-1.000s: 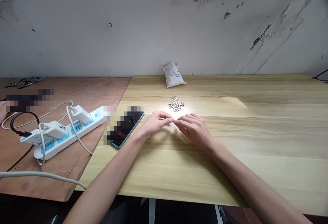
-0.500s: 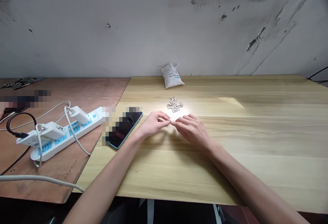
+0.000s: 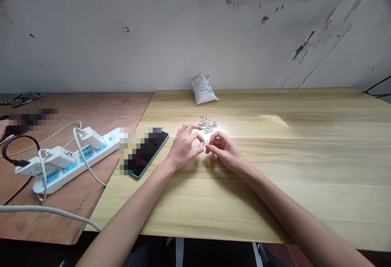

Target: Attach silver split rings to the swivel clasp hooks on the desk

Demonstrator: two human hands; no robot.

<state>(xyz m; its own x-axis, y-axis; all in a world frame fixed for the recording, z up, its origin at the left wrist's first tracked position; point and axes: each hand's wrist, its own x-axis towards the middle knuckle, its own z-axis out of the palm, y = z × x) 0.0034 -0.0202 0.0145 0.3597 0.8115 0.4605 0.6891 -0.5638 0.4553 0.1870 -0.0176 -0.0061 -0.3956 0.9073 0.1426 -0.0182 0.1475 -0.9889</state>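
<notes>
Between the fingertips of both hands is a small metal ring [image 3: 205, 142], just above the wooden tabletop. My left hand [image 3: 184, 146] pinches its left side with thumb and index finger, the other fingers curved and raised. From the right, my right hand [image 3: 226, 151] grips it between thumb and curled index finger. The ring's lower part is hidden by the fingertips, so its exact shape cannot be made out. Just beyond the hands lies a loose pile of small metal rings or clasps [image 3: 209, 126].
A white printed plastic packet [image 3: 204, 91] rests near the wall. Left of my forearm lies a phone [image 3: 149, 155]. Further left, a white power strip [image 3: 88, 159] with plugged-in chargers and cables sits on a reddish board [image 3: 122, 106]. Another person's hand [image 3: 3, 128] shows at the left edge.
Both hands have turned and their fingers have opened out around the grip, so the small ring now shows between them. The pile and packet have stayed put; the view has shifted slightly.
</notes>
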